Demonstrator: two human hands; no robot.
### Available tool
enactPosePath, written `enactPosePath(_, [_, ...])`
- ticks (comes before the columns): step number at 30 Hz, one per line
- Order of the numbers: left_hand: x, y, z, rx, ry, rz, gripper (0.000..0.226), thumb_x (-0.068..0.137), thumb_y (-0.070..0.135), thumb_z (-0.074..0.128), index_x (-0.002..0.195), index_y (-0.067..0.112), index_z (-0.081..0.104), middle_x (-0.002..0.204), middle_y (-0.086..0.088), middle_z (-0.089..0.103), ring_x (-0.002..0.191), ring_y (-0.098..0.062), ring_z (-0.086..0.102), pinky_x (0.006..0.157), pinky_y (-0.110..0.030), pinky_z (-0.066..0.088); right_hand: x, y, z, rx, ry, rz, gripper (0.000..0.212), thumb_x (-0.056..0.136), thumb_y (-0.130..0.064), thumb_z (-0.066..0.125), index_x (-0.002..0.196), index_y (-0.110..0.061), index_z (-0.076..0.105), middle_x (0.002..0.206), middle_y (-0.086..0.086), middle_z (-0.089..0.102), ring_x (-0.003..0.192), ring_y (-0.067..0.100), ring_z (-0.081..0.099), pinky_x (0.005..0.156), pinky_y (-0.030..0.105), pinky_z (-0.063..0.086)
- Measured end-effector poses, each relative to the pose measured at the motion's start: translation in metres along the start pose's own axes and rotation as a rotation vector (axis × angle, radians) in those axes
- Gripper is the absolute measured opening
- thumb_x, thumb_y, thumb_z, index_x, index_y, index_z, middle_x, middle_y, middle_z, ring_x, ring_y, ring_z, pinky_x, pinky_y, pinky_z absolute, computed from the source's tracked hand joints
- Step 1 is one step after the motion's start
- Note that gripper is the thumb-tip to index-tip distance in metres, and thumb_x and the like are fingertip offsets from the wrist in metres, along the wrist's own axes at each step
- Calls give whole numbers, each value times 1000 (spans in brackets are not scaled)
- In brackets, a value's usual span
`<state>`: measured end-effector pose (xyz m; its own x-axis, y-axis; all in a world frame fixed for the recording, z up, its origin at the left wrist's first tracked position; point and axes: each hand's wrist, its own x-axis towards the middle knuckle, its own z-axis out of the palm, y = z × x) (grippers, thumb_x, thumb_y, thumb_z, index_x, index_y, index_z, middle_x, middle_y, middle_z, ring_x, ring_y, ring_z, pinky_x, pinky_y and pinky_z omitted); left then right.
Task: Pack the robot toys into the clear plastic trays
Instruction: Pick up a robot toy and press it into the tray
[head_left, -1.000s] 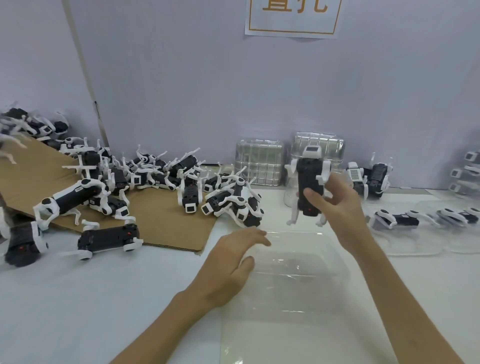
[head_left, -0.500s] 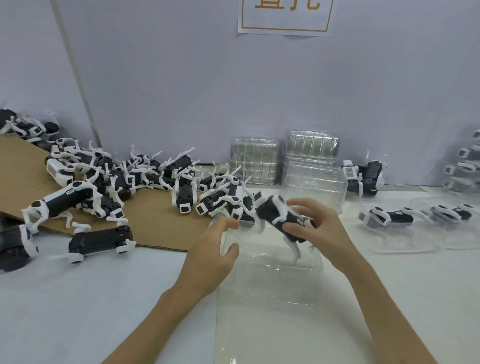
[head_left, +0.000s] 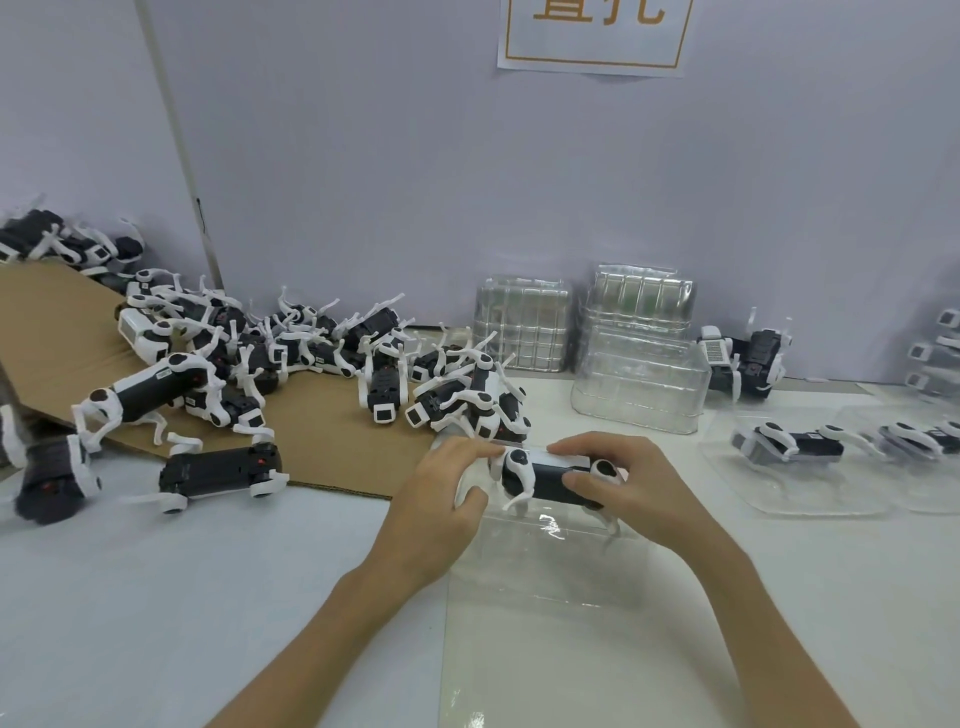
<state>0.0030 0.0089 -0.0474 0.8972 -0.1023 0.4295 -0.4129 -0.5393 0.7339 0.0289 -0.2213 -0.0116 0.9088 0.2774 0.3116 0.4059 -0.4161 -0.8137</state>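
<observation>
Over the tray (head_left: 545, 603), left hand (head_left: 441, 499) and right hand (head_left: 631, 486) have fingers clamped on the toy (head_left: 545, 480), seating it. Next, likely: press its body and legs squarely down.

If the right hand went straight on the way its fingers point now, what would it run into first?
Probably the left hand, which holds the other end of the same toy; the right hand points leftward along it. Depth is hard to judge.
</observation>
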Motion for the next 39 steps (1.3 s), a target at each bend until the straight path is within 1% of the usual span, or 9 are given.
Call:
enactPosePath(4, [2,0,1,25,-1,4,50,78,20,42,121,29,65,124,19,57,122,5,46,94,-2,31,0,2,-1,-22,-5,26,30,88,-8,69,96,-36,77,100,-8,73,78,15,71,63,25,58])
enactPosePath(9, [2,-1,1,83,-24,9,49,80,23,40,119,29,68,126,23,56,119,7,43,95,-4,30,1,3,-2,-68,-23,19,30,89,-10,68,93,-39,76,98,-12,74,80,14,71,65,11,49])
enactPosePath(12, [2,-2,2,129,-38,-3,48,82,27,36,116,29,70,128,28,53,118,9,38,104,-20,33,2,2,0,-171,-11,-27,28,86,-10,72,86,-37,76,90,-25,72,87,-1,65,75,6,44])
enactPosePath(21, [1,1,1,162,74,-26,33,88,26,45,112,33,66,120,31,54,111,0,45,97,-21,33,5,7,-5,-85,332,17,11,93,-28,66,102,-33,70,108,-18,67,99,1,61,82,19,41])
enactPosePath(24, [2,0,-2,96,160,-50,25,95,19,58,117,31,62,118,27,52,112,-6,49,91,-11,35,7,18,-12,-103,179,301,35,96,-55,49,122,-34,59,127,-9,59,117,12,55,88,24,41])
enactPosePath(28, [5,-6,-4,45,141,-242,48,96,34,60,141,25,45,139,10,45,129,-13,45,104,-31,38,8,28,-11,-147,-84,521,74,86,-79,30,137,-31,53,146,-9,48,136,16,42,107,35,29])
enactPosePath(32, [5,-9,-5,-67,-55,-377,55,87,61,44,140,49,42,135,16,57,131,-19,49,111,-46,37,5,21,-6,-69,-127,484,66,71,-88,30,116,-49,59,133,-19,53,120,7,47,97,29,29])
enactPosePath(35, [7,-11,-6,-151,-15,-331,67,89,62,50,151,48,29,152,20,41,141,-12,38,116,-41,32,2,13,-7,-6,-142,429,47,71,-86,36,106,-66,60,120,-40,56,112,-11,49,89,17,32])
enactPosePath(39, [8,-5,-7,-393,43,-312,78,90,52,66,155,44,22,154,24,31,145,-3,29,118,-44,32,3,14,-10,98,-123,317,66,78,-74,49,141,-53,44,124,-26,65,109,3,66,101,29,35])
